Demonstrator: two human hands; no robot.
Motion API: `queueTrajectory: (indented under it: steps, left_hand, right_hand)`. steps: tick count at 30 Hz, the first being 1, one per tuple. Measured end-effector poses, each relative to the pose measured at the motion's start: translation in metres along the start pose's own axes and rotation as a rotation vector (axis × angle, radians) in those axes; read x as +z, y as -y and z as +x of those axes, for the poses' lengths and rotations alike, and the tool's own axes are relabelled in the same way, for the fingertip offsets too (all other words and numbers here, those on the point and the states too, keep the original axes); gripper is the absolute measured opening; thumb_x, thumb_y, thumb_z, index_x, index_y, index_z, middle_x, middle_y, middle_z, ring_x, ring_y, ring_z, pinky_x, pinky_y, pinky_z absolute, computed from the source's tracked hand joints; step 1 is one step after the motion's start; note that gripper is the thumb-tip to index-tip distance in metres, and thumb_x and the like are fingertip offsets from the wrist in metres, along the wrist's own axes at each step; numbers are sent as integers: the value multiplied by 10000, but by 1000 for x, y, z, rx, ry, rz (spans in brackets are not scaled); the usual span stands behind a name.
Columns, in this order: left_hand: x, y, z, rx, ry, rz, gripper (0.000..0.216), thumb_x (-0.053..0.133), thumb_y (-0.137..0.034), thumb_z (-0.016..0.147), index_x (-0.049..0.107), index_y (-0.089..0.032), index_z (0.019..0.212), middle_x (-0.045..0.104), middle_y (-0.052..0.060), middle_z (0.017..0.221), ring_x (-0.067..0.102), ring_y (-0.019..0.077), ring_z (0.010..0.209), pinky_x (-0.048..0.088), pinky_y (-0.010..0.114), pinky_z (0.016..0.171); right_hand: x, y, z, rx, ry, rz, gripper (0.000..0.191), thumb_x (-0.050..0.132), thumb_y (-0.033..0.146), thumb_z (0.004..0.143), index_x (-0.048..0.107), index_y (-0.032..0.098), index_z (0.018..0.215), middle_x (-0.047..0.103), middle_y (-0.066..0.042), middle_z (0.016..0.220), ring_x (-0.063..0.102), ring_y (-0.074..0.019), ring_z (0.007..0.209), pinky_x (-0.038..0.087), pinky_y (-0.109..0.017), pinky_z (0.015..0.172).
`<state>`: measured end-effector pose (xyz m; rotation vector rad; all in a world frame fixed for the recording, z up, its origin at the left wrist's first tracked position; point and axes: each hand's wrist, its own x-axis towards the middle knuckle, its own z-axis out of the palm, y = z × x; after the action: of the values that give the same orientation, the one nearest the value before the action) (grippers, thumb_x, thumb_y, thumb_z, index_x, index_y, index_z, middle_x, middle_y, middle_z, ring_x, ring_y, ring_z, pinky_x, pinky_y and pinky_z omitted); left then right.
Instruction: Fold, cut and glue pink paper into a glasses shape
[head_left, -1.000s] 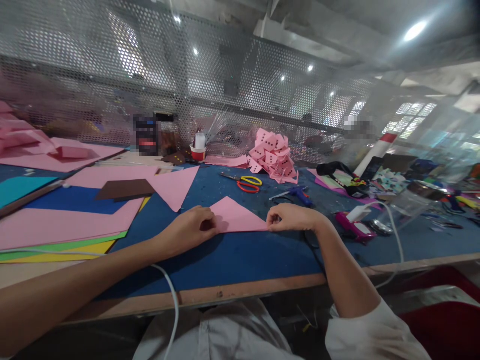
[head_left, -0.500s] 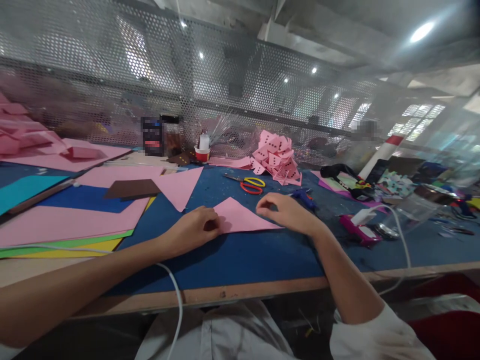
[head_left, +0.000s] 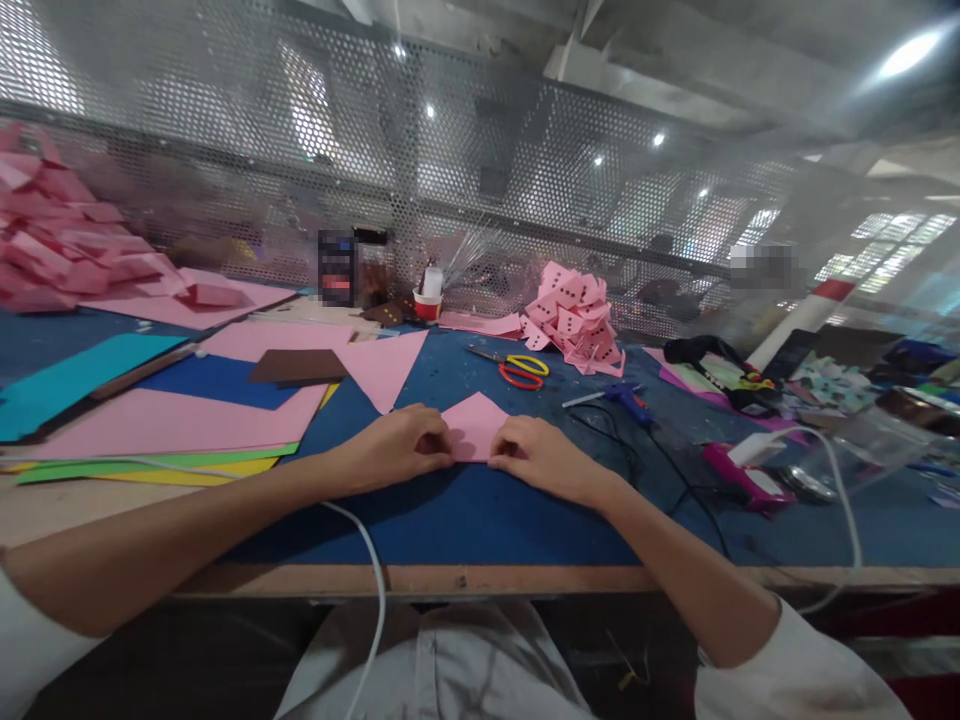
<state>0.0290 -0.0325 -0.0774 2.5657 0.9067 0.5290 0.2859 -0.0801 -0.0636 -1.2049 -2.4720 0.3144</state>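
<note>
A pink paper triangle lies on the blue table mat in front of me, its peak pointing away. My left hand pinches its left end between thumb and fingers. At the other end, my right hand pinches the paper along the near edge, fingers curled. Both outer corners are hidden under the hands. Just beyond the paper lie scissors with one yellow and one red handle. Behind my left hand rests a larger pink triangular sheet.
Coloured sheets are stacked at left, near a pink paper heap. Dotted pink pieces are piled at the back by a red-and-white cup. At right are a blue glue gun, a magenta power strip and cables.
My right hand has come down and left onto the paper's right end and now grips it. The left hand stays at the left end. The view has shifted a little left.
</note>
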Motion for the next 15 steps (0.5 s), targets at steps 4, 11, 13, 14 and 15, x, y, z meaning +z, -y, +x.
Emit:
queueTrajectory:
  steps: [4, 11, 13, 14, 15]
  left_hand:
    - [-5, 3, -6, -4, 5, 8, 132, 696, -334, 843, 696, -202, 847, 608, 9, 833, 556, 169, 818, 389, 260, 729]
    - [-8, 0, -11, -36, 1, 57, 146, 665, -323, 859, 684, -186, 813, 612, 13, 794, 555, 161, 753, 381, 258, 686]
    - [-9, 0, -13, -55, -1, 69, 147, 661, -328, 858, 689, -190, 815, 623, 9, 778, 553, 156, 725, 373, 254, 663]
    - [-11, 0, -15, -67, -5, 70, 148, 658, -332, 857, 692, -193, 820, 632, 6, 775, 556, 155, 717, 371, 252, 655]
    - [-12, 0, -17, -82, -8, 64, 150, 655, -337, 857, 694, -196, 824, 644, 4, 775, 563, 154, 715, 371, 249, 650]
  right_hand:
    - [1, 1, 0, -5, -3, -3, 62, 683, 243, 889, 685, 181, 886, 677, -24, 893, 592, -155, 837, 419, -282, 801]
    - [2, 3, 0, 9, 0, -15, 46, 691, 224, 876, 678, 180, 879, 668, -27, 894, 584, -160, 846, 420, -284, 794]
    - [2, 3, 0, 11, 2, -10, 50, 690, 228, 877, 675, 180, 880, 665, -28, 897, 581, -160, 849, 420, -283, 792]
    - [2, 3, 0, 13, 3, -7, 53, 690, 230, 878, 675, 179, 878, 663, -28, 898, 580, -159, 847, 419, -281, 788]
    - [2, 3, 0, 17, 6, -3, 55, 689, 231, 879, 674, 178, 877, 662, -29, 900, 578, -158, 847, 418, -280, 782]
